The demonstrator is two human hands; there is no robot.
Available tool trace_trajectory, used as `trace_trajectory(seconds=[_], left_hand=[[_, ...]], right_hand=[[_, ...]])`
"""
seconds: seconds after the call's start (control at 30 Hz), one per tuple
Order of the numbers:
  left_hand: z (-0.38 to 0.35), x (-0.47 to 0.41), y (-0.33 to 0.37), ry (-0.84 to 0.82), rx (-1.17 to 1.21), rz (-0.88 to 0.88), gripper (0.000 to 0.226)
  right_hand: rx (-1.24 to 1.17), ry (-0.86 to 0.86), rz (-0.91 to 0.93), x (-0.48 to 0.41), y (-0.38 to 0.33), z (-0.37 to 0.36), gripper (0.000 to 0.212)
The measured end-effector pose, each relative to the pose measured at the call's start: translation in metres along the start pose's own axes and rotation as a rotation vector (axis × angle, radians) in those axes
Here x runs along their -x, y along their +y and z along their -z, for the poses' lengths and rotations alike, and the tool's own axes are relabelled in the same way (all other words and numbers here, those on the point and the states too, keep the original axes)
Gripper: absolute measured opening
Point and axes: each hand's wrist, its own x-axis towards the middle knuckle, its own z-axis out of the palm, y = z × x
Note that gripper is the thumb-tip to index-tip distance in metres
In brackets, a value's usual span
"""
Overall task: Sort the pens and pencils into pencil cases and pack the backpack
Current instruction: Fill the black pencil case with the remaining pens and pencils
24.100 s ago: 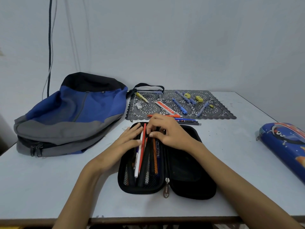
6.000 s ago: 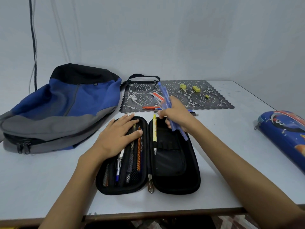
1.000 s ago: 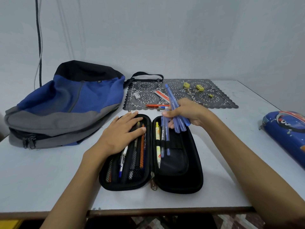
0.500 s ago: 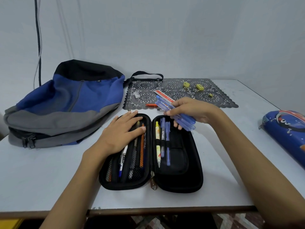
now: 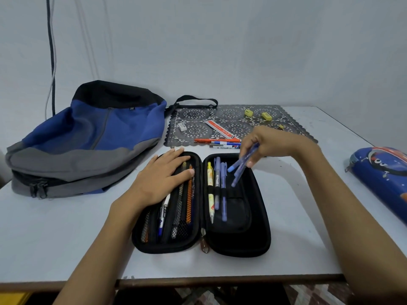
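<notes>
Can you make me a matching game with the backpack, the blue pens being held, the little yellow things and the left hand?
1 backpack
2 bunch of blue pens
3 little yellow pieces
4 left hand

a on the lacy mat
b gripped by the right hand
c flat on the black case
d lying left of the case

Pairs: 1-d, 2-b, 3-a, 4-c.

The right hand (image 5: 271, 144) has tipped its blue pens (image 5: 241, 167) from level to pointing down over the right half of the black pencil case (image 5: 253, 245). Since the start, a yellow pencil (image 5: 210, 190) and a pair of pens (image 5: 220, 188) have gone into that half's loops.
</notes>
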Motion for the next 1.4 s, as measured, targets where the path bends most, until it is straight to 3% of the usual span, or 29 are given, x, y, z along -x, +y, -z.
trace_trajectory(seconds=[0.73,1.03,1.3,1.4], left_hand=[[0.000,0.000,0.000,0.006,0.004,-0.002,0.090],[0.000,-0.001,0.000,0.003,-0.003,0.000,0.090],[0.001,0.000,0.001,0.009,-0.007,-0.005,0.092],[0.001,0.000,0.001,0.008,-0.002,-0.005,0.092]], right_hand=[[0.222,0.092,0.138,-0.020,-0.014,-0.020,0.029],[-0.007,-0.085,0.182,-0.010,-0.035,-0.027,0.036],[0.114,0.247,0.094,-0.004,-0.017,-0.007,0.027],[0.209,0.281,0.111,-0.006,-0.013,-0.008,0.024]])
